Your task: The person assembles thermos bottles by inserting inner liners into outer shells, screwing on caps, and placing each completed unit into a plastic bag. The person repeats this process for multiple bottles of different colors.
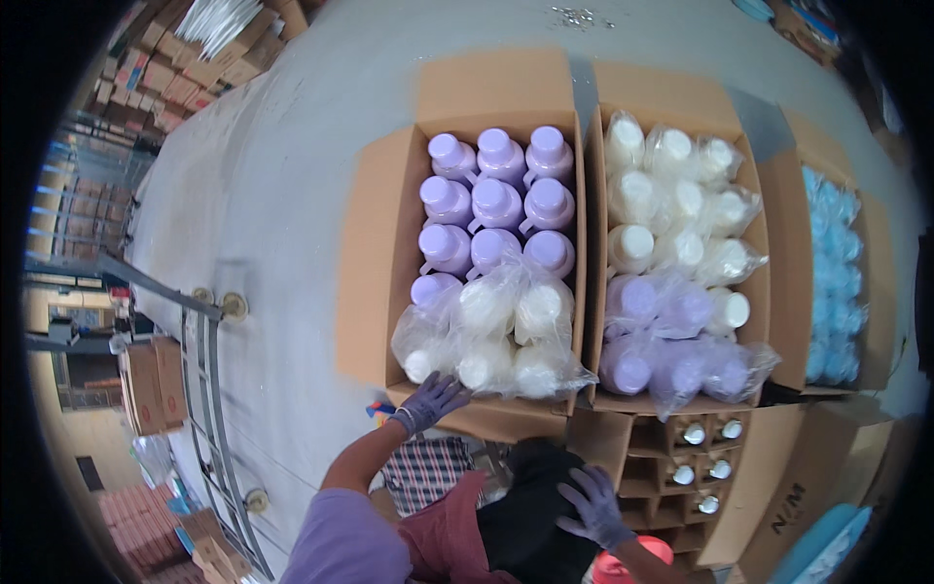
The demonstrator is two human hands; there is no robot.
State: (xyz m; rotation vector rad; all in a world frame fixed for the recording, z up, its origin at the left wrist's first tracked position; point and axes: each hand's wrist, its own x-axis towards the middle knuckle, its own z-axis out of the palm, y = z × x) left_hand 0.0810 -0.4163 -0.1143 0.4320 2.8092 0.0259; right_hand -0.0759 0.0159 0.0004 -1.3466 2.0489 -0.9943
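Note:
My left hand (432,403), in a grey-purple glove, reaches to the near left corner of an open carton (366,263). Its fingers are stretched out beside a white flask (420,365) in a clear plastic bag; I cannot tell whether they touch it. Rows of lilac handled flasks (496,202) stand upright in that carton, and several white bagged ones (486,310) fill its near end. My right hand (595,514), gloved alike, is spread open over black cloth (530,506) at my lap and holds nothing.
Right of the first carton, another (671,88) holds white and lilac flasks, mostly bagged. Farther right, a carton (880,282) contains blue bagged items. Below them, a divided box (637,477) holds several silver-topped pieces. A wheeled metal rack (209,409) stands left; stacked boxes (175,73) lie beyond.

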